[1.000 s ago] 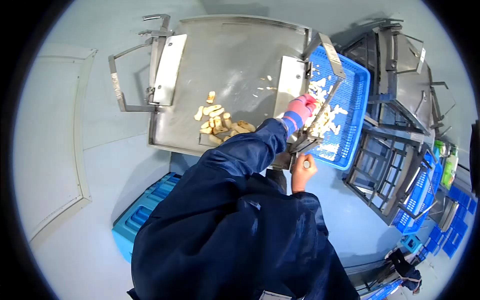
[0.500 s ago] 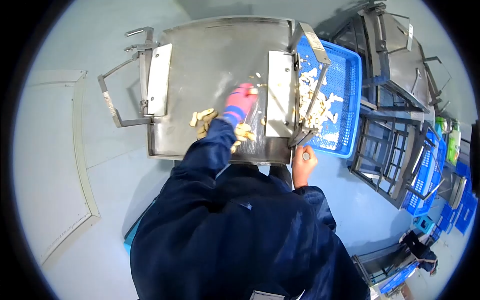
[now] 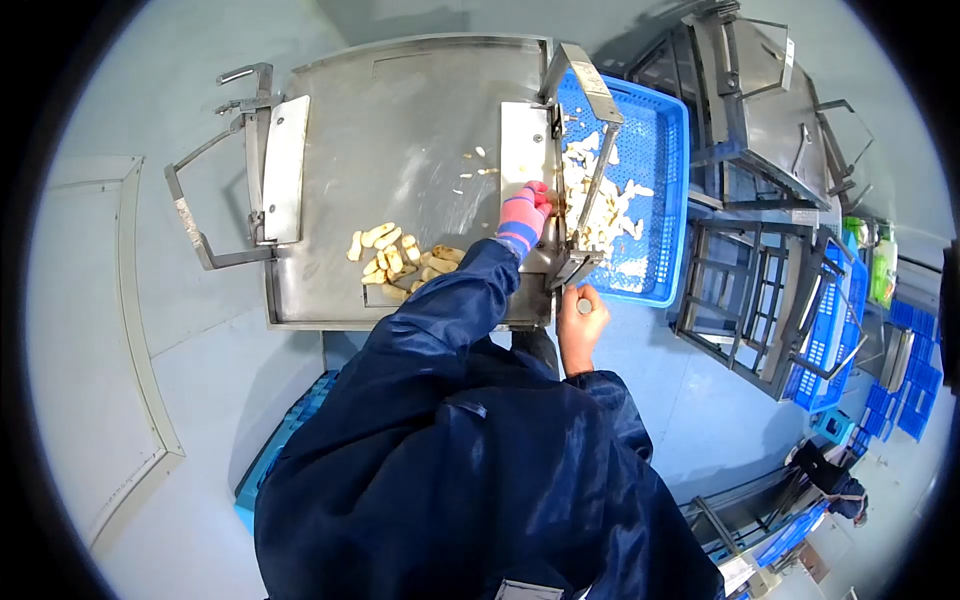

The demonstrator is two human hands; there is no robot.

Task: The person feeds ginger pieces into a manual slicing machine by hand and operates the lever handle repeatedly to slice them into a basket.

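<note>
My left hand (image 3: 524, 213), in a pink glove with blue stripes, rests over the white cutting board (image 3: 522, 150) beside the blade frame. Its fingers are closed, and whatever they hold is hidden. Outside the table's right edge, my bare right hand (image 3: 581, 325) is wrapped round the round-ended handle (image 3: 585, 306) of the hinged metal cutter (image 3: 598, 190). A pile of stubby, tan, elongated pieces (image 3: 393, 254) lies on the steel tabletop (image 3: 400, 130), left of my gloved hand. Small pale scraps (image 3: 480, 152) are scattered farther up.
A blue perforated crate (image 3: 655, 200) with pale cut pieces (image 3: 605, 215) stands right of the cutter. A second white board (image 3: 287, 170) and hinged frame (image 3: 215, 205) are at the table's left. Metal stands (image 3: 750, 300) and another person (image 3: 832, 482) are farther right.
My gloved left hand has moved right, from the tabletop onto the white board by the cutter. My right hand keeps its grip on the handle. The whole view has shifted slightly left.
</note>
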